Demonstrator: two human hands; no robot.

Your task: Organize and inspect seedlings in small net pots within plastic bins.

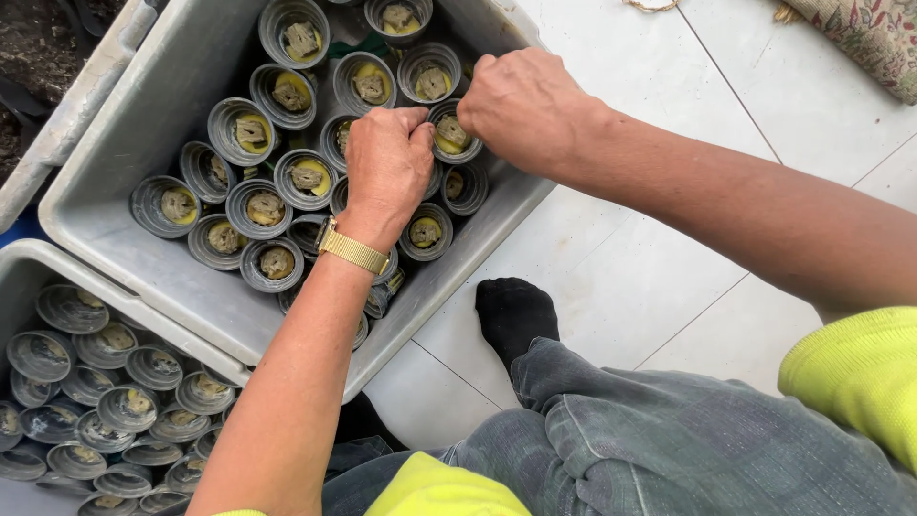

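Both hands are working inside the upper grey tub, over the packed grey cups with yellow-and-brown plugs in them. The left hand — gold watch on the wrist — is curling shut, fingertips pinching down at the rim of the cup in the middle of the cluster. The right hand is also closing in a fist-like pinch on that same cup's far edge; what exactly sits between the fingers is hidden, so I cannot tell if it is the rim or the plug.

The cup is sitting among its neighbours near the tub's right wall, touching cups on all sides. It is standing upright — long axis vertical, open mouth pointing up at the camera, like the rest.

To do this step well, judging from the layout: keeping the pull straight along that vertical axis, gripping the rim on opposite sides, not tilting — the neighbours are packed tight and a sideways tug could tip them.

A second tub of similar cups is sitting at lower left, the person's knee on the white tile floor.
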